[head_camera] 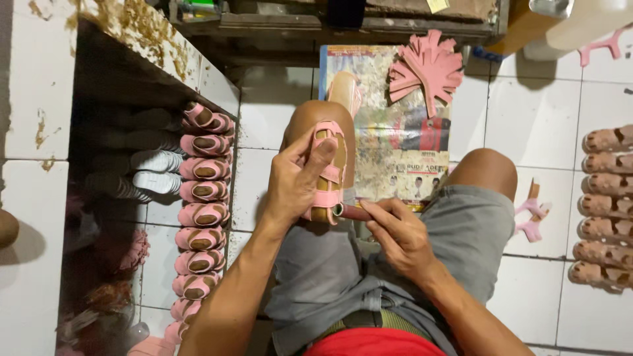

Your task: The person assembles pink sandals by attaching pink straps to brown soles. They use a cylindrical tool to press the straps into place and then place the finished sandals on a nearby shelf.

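Note:
My left hand (297, 181) grips a small pink sandal (328, 173) with a tan footbed, resting it on my left knee. The thumb lies across its upper strap. My right hand (395, 234) holds a short dark reddish tool (353, 211) whose round end touches the sandal's heel end. I sit on the floor in grey shorts, knees apart.
A row of finished pink sandals (201, 217) stands on the left beside a tiled ledge. Printed paper (402, 151) lies between my knees under a fan of pink straps (427, 69). Tan soles (603, 211) are stacked at right; loose pink straps (531, 217) lie on white tiles.

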`<move>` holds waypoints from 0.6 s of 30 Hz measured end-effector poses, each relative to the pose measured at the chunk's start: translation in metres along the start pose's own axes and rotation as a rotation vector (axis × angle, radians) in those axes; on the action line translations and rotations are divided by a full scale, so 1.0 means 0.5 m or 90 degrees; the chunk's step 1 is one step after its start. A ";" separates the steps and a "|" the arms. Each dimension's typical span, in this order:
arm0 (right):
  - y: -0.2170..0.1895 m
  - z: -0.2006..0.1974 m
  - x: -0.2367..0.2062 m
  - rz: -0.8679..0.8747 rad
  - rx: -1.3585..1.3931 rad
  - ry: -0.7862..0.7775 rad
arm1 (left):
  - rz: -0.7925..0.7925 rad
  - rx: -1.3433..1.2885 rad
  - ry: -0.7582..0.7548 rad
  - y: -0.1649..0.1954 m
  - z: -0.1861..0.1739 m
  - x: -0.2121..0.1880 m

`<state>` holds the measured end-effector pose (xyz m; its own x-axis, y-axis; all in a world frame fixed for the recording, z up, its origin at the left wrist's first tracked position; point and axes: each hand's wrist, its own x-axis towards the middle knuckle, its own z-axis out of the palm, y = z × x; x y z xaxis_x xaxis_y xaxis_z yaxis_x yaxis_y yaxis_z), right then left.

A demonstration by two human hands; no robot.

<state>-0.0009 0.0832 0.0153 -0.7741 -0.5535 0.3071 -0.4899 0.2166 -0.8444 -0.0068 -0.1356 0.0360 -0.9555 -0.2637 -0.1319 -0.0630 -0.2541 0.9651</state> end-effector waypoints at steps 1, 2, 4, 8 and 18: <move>0.001 0.000 -0.001 -0.004 0.014 0.019 | -0.007 -0.015 -0.006 -0.003 -0.003 0.002; 0.002 0.005 -0.002 0.000 0.026 0.039 | -0.021 -0.031 -0.015 -0.006 -0.006 0.002; 0.005 0.032 0.001 -0.035 0.038 0.061 | -0.067 -0.062 -0.030 -0.011 -0.010 -0.001; 0.014 0.067 0.006 -0.098 -0.010 0.052 | -0.095 -0.102 -0.023 -0.006 -0.016 -0.007; 0.025 0.053 -0.001 -0.068 -0.001 0.081 | -0.117 -0.026 -0.041 0.002 -0.011 -0.008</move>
<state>0.0038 0.0646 -0.0071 -0.7624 -0.4673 0.4477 -0.5722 0.1635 -0.8036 -0.0014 -0.1400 0.0360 -0.9454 -0.1496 -0.2895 -0.2281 -0.3307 0.9157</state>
